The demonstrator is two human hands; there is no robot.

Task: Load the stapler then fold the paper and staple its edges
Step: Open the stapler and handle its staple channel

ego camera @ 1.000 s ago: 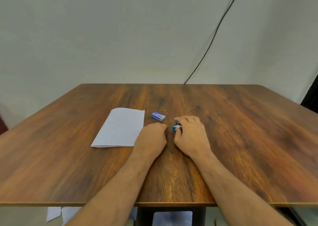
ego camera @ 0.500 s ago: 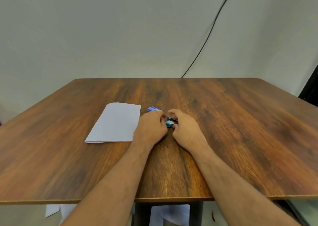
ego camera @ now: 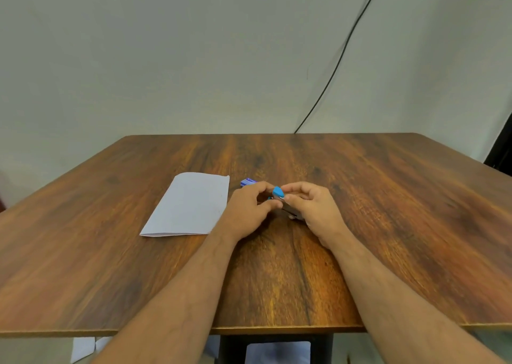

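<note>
A small blue stapler (ego camera: 278, 192) is lifted a little off the wooden table (ego camera: 388, 211), held between both hands. My right hand (ego camera: 313, 208) grips its body, with the metal underside showing below the fingers. My left hand (ego camera: 250, 209) pinches its near-left end with thumb and fingers. A white sheet of paper (ego camera: 191, 204), folded along its near edge, lies flat to the left of my left hand. The blue staple box (ego camera: 247, 182) peeks out just behind my left hand's fingers.
The table's near edge runs just below my forearms. A black cable (ego camera: 340, 56) hangs down the wall behind the far edge. White papers (ego camera: 83, 348) lie on the floor under the table's left side.
The stapler has come up off the table between my hands, its blue top now tilted up. My left hand shifted from the staple box side onto the stapler's end.
</note>
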